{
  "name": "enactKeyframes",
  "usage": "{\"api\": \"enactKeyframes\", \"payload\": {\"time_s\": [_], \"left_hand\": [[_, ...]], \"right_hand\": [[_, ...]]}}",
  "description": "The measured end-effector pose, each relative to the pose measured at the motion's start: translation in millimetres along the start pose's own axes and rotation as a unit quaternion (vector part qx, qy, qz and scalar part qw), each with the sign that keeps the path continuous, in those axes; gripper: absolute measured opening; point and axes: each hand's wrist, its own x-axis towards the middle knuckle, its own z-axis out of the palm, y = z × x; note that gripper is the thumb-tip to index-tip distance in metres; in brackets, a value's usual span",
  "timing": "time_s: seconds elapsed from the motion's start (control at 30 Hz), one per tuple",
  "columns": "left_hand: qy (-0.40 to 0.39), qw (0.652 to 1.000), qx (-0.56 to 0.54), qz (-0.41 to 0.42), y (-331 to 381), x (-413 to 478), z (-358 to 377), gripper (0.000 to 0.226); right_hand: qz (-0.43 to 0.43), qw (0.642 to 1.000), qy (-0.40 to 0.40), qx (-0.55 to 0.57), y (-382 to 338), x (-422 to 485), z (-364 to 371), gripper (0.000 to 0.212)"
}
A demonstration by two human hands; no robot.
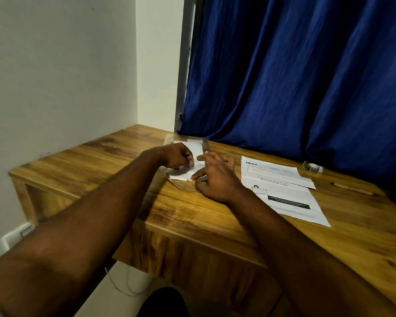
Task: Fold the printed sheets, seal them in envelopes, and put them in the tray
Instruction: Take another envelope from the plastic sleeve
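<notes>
Mostly wooden desk (192, 216) (blue curtain (306, 76) behind), white wall (55, 76) left.

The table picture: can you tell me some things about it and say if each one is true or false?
1. Both hands, left hand and right hand, are at the clear tray. True.
2. The curtain is red. False: it is blue.
3. Printed sheets lie right of the hands. True.
4. A pencil lies inside the tray. False: it lies on the table, far right.
</notes>
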Motion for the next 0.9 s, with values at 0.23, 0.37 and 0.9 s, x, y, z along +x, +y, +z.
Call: {"api": "enactKeyframes", "payload": {"time_s": [0.23, 0.37, 0.9], "left_hand": [[-0.006, 1.000, -0.027, -0.011, -7.1, -3.8, -2.6, 0.018], [0.027, 0.999, -0.003, 0.019, -10.1, -7.6, 1.7, 0.017], [0.078, 0.997, -0.001, 0.019, -14.3, -13.3, 2.9, 0.012]], "right_hand": [[0.016, 1.000, -0.002, -0.011, -10.5, 10.8, 4.1, 0.011], [-0.016, 0.998, 0.030, -0.054, -13.4, 11.2, 10.2, 0.013], [-0.057, 0.991, 0.111, -0.049, -6.6, -0.6, 6.1, 0.022]]}}
